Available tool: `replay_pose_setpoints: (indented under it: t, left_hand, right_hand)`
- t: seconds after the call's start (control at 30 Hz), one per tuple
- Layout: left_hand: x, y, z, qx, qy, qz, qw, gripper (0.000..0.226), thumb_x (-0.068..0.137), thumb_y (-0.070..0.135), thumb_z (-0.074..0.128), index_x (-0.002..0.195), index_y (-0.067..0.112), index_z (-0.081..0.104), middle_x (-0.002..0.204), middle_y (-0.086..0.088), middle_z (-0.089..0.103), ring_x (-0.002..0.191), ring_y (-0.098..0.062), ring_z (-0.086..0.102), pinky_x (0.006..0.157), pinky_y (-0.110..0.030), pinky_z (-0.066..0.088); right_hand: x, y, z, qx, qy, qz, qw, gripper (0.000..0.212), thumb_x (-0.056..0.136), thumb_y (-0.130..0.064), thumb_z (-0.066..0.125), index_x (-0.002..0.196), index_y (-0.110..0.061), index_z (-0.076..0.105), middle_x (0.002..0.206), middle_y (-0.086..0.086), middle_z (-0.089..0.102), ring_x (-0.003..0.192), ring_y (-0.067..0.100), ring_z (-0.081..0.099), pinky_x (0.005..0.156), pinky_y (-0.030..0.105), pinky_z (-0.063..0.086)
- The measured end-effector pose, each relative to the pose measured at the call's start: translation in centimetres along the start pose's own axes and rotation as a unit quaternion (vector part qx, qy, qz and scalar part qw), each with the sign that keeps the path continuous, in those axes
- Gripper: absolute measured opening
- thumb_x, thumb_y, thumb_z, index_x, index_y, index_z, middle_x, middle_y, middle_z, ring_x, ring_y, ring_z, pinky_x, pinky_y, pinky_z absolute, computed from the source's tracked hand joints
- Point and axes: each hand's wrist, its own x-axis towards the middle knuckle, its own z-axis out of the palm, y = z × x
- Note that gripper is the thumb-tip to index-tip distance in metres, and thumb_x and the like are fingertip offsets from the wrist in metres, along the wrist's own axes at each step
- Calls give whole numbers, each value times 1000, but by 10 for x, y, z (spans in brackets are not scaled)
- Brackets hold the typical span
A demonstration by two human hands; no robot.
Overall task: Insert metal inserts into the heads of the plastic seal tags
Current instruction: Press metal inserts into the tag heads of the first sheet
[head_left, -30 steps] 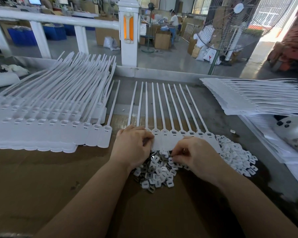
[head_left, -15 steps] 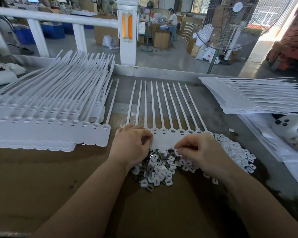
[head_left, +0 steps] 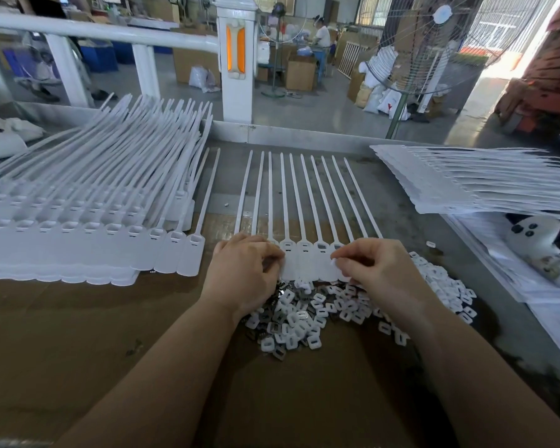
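Observation:
A joined row of white plastic seal tags [head_left: 299, 202] lies in front of me, tails pointing away, heads [head_left: 304, 250] between my hands. My left hand [head_left: 243, 273] rests curled on the row's left heads, pressing them down. My right hand [head_left: 379, 270] pinches a small white insert [head_left: 334, 262] at a head on the row's right side. A heap of small white and grey metal inserts [head_left: 307, 313] lies just below the heads, partly under both hands.
A large fanned stack of tags [head_left: 88, 221] fills the left of the brown table [head_left: 78, 334]. Another flat stack of tag sheets [head_left: 485, 182] lies at the right, with a white soft toy [head_left: 534, 240] below it. A white railing post [head_left: 236, 59] and a fan [head_left: 434, 43] stand beyond.
My right hand has lifted from the insert heap up to the tag heads with an insert pinched in it. My left hand has stayed on the row.

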Motion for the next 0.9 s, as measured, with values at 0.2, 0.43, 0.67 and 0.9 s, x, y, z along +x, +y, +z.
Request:
replay_pose_setpoints:
  t: [0.2, 0.43, 0.67, 0.9]
  left_hand:
    - [-1, 0, -1, 0, 9, 11, 1000, 19, 89, 31, 58, 103, 28, 70, 106, 16, 64, 107, -8, 48, 90, -24, 22]
    - [-1, 0, 0, -2, 13, 14, 1000, 18, 88, 30, 59, 102, 28, 71, 105, 15, 65, 106, -9, 49, 92, -27, 24]
    - [-1, 0, 0, -5, 20, 14, 1000, 17, 88, 29, 60, 100, 27, 71, 104, 15, 65, 105, -10, 50, 92, -28, 27]
    - [-1, 0, 0, 1, 15, 14, 1000, 19, 88, 31, 58, 102, 28, 71, 106, 16, 64, 105, -9, 49, 90, -27, 24]
  right_hand:
    - [27, 2, 12, -59, 57, -25, 996, 10, 84, -6, 65, 88, -12, 71, 82, -4, 67, 76, 1, 60, 68, 5, 43]
    - [51, 3, 22, -125, 63, -10, 990, 9, 85, -7, 64, 90, -8, 71, 92, 7, 70, 86, 17, 64, 85, 29, 50]
    - [58, 3, 24, -161, 35, 13, 986, 12, 87, -11, 62, 90, -8, 73, 93, 2, 66, 85, 15, 59, 76, 25, 45]
    - [64, 0, 18, -134, -8, 56, 989, 13, 87, -9, 61, 87, -3, 72, 79, 0, 60, 68, 10, 55, 66, 25, 45]
